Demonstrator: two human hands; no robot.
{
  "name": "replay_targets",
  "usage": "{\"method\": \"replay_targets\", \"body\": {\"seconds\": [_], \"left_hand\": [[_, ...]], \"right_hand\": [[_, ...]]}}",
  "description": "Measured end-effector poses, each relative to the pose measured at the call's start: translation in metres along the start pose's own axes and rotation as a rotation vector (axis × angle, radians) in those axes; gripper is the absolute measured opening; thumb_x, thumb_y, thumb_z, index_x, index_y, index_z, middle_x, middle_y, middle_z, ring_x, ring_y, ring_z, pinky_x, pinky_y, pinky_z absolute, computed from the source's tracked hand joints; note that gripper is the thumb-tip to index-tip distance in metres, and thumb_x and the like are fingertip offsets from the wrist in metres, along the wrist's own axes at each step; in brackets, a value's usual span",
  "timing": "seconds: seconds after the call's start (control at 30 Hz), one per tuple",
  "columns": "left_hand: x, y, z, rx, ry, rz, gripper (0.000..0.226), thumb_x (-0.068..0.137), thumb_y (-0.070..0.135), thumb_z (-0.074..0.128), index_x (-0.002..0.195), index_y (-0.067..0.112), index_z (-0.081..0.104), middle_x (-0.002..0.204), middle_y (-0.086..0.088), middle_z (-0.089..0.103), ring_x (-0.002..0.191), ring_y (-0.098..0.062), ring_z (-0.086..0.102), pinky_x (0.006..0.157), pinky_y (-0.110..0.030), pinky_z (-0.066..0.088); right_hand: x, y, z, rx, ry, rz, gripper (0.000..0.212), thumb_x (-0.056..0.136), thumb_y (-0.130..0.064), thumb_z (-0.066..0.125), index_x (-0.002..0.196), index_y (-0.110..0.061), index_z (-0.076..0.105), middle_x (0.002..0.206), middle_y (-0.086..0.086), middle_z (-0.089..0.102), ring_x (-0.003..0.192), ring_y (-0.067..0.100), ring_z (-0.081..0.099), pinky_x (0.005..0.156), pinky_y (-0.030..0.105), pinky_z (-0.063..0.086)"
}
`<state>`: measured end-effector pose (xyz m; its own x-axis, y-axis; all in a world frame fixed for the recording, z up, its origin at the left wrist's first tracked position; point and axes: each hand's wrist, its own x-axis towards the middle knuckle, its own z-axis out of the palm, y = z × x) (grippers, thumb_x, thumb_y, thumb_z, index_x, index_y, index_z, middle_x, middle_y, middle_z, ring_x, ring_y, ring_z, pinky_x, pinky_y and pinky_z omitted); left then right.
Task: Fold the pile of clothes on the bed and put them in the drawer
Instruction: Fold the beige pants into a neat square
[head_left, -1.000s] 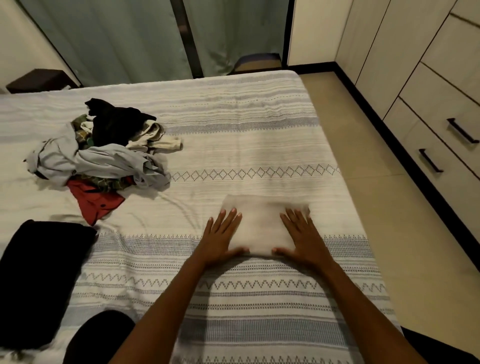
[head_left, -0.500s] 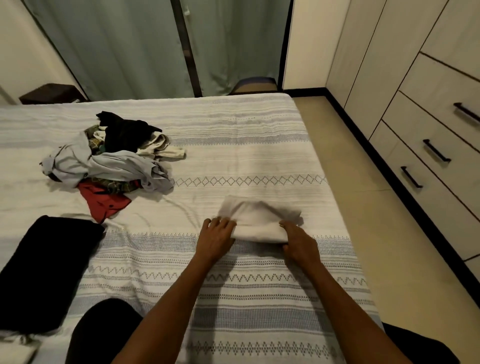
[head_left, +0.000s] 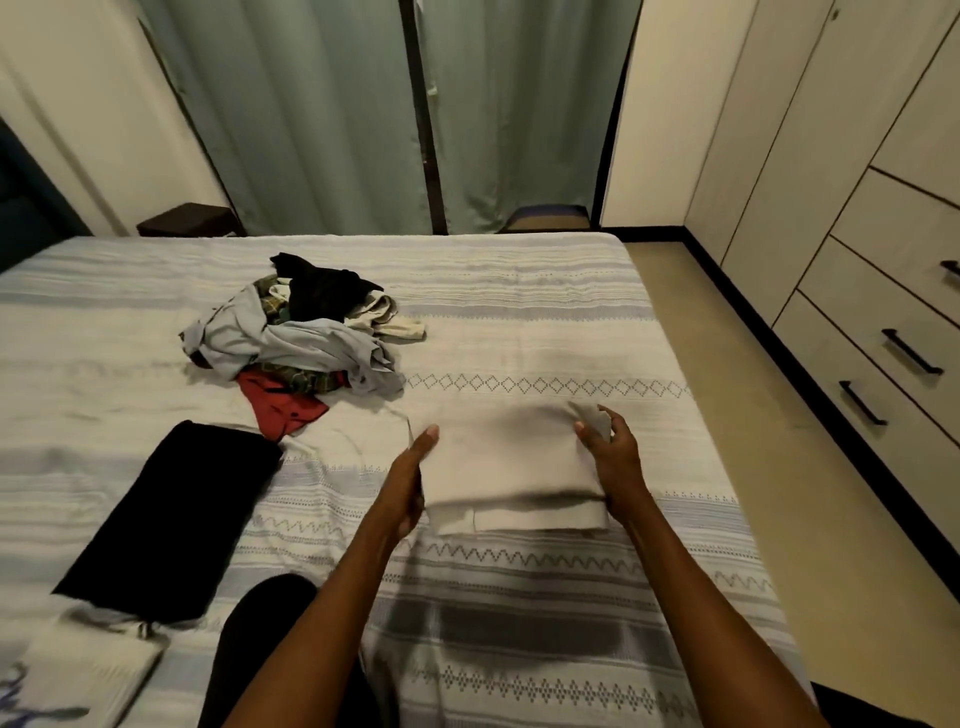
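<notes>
A folded white garment (head_left: 511, 467) is lifted a little above the striped bed (head_left: 519, 597), held between both hands. My left hand (head_left: 413, 475) grips its left edge, thumb on top, fingers hidden beneath. My right hand (head_left: 608, 457) grips the right edge, thumb on top. A pile of unfolded clothes (head_left: 306, 338), grey, black, red and patterned, lies on the bed to the upper left. Closed drawers (head_left: 893, 364) with black handles are set in the wardrobe on the right.
A folded black garment (head_left: 176, 514) lies on the bed at the left, with a folded white piece (head_left: 78, 675) at the lower left corner. A strip of floor (head_left: 769, 441) runs between bed and wardrobe. Curtains hang behind the bed.
Both hands went from pressing flat on the white garment to gripping its sides and lifting it off the bed. The camera view has tilted up.
</notes>
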<state>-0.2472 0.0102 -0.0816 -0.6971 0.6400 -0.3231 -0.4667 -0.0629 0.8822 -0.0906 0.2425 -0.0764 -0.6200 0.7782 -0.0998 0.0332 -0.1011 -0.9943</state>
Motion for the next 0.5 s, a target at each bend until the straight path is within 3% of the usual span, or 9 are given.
{"method": "replay_targets", "body": {"seconds": [0.07, 0.1, 0.17, 0.2, 0.27, 0.37, 0.43, 0.5], "left_hand": [[-0.019, 0.0, -0.014, -0.052, 0.01, -0.081, 0.043, 0.091, 0.041, 0.065, 0.127, 0.018, 0.065, 0.122, -0.008, 0.07, 0.109, -0.031, 0.066, 0.094, -0.046, 0.053], [-0.026, 0.001, -0.022, -0.005, 0.022, -0.106, 0.041, 0.089, 0.042, 0.068, 0.123, 0.02, 0.067, 0.117, -0.003, 0.072, 0.1, -0.029, 0.068, 0.081, -0.042, 0.058], [-0.042, 0.006, -0.039, 0.099, 0.061, -0.13, 0.03, 0.085, 0.039, 0.071, 0.11, 0.021, 0.071, 0.098, 0.006, 0.074, 0.077, -0.018, 0.065, 0.053, -0.029, 0.051], [-0.048, 0.011, -0.049, 0.122, 0.1, -0.117, 0.025, 0.085, 0.036, 0.07, 0.105, 0.022, 0.07, 0.09, 0.007, 0.073, 0.072, -0.014, 0.064, 0.051, -0.027, 0.047], [-0.059, 0.025, -0.069, 0.125, 0.189, -0.092, 0.016, 0.085, 0.026, 0.066, 0.1, 0.021, 0.067, 0.09, 0.001, 0.071, 0.073, -0.014, 0.066, 0.056, -0.026, 0.045], [-0.073, 0.042, -0.106, 0.157, 0.35, -0.036, 0.018, 0.077, 0.016, 0.067, 0.095, 0.016, 0.066, 0.091, -0.01, 0.069, 0.076, -0.023, 0.065, 0.062, -0.029, 0.05], [-0.086, 0.051, -0.131, 0.161, 0.447, -0.036, 0.019, 0.068, 0.018, 0.068, 0.087, 0.013, 0.067, 0.087, -0.015, 0.067, 0.076, -0.025, 0.065, 0.068, -0.035, 0.051], [-0.102, 0.059, -0.151, 0.09, 0.538, -0.038, 0.01, 0.077, 0.014, 0.067, 0.086, 0.009, 0.068, 0.083, -0.016, 0.067, 0.068, -0.025, 0.065, 0.062, -0.031, 0.052]], "right_hand": [[-0.004, 0.0, 0.024, 0.109, 0.0, 0.106, 0.03, 0.095, -0.017, 0.068, 0.124, -0.015, 0.06, 0.112, 0.004, 0.068, 0.097, 0.021, 0.065, 0.076, 0.03, 0.054], [-0.003, 0.0, 0.034, 0.156, 0.005, 0.168, 0.031, 0.095, -0.016, 0.068, 0.125, -0.011, 0.061, 0.112, 0.008, 0.069, 0.096, 0.024, 0.066, 0.077, 0.035, 0.056], [-0.004, -0.004, 0.056, 0.205, -0.033, 0.291, 0.036, 0.094, -0.016, 0.069, 0.126, -0.002, 0.062, 0.11, 0.014, 0.07, 0.092, 0.029, 0.067, 0.079, 0.041, 0.057], [-0.005, -0.006, 0.067, 0.215, -0.081, 0.351, 0.039, 0.093, -0.02, 0.071, 0.126, 0.0, 0.062, 0.11, 0.016, 0.07, 0.094, 0.032, 0.068, 0.081, 0.044, 0.058], [-0.007, -0.013, 0.088, 0.152, -0.231, 0.453, 0.046, 0.088, -0.036, 0.075, 0.122, -0.007, 0.065, 0.114, 0.016, 0.071, 0.101, 0.034, 0.068, 0.082, 0.045, 0.058], [-0.011, -0.015, 0.118, -0.167, -0.485, 0.512, 0.055, 0.077, -0.056, 0.078, 0.119, -0.023, 0.067, 0.115, 0.003, 0.068, 0.1, 0.026, 0.063, 0.067, 0.033, 0.054], [-0.018, -0.011, 0.143, -0.251, -0.628, 0.53, 0.048, 0.077, -0.044, 0.081, 0.118, -0.02, 0.068, 0.109, 0.002, 0.067, 0.093, 0.025, 0.061, 0.068, 0.032, 0.051], [-0.026, -0.009, 0.172, -0.149, -0.73, 0.537, 0.041, 0.081, -0.026, 0.078, 0.117, -0.008, 0.07, 0.105, 0.008, 0.069, 0.085, 0.026, 0.063, 0.069, 0.032, 0.053]]}}
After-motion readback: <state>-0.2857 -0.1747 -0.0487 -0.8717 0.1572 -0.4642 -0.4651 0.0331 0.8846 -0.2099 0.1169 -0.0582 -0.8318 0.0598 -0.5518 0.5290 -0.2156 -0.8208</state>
